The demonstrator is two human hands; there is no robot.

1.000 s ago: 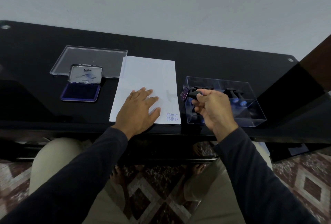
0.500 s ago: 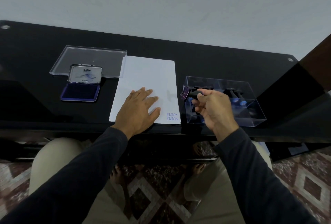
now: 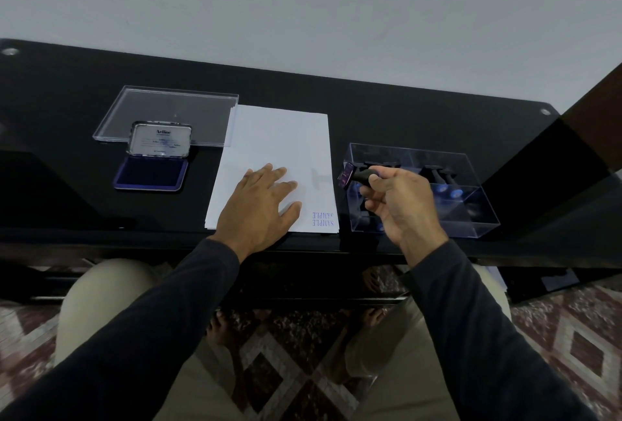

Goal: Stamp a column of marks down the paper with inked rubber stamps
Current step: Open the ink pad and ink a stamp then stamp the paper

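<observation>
White paper (image 3: 279,137) lies on the black table, with two purple "SAMPLE" marks (image 3: 323,219) stacked in its near right corner. My left hand (image 3: 261,210) rests flat on the near half of the sheet, fingers spread. My right hand (image 3: 400,200) grips a black-handled rubber stamp (image 3: 353,176) just right of the paper, held above the table with its purple face tilted toward the sheet. An open ink pad (image 3: 151,176) with a dark blue surface sits left of the paper, its lid raised.
A clear plastic box (image 3: 471,215) holding several more stamps stands right of the paper, behind my right hand. Its clear lid (image 3: 168,110) lies flat behind the ink pad. The table's near edge (image 3: 303,249) runs just below my wrists.
My right hand and the stamp have barely shifted. The left hand has stayed on the paper.
</observation>
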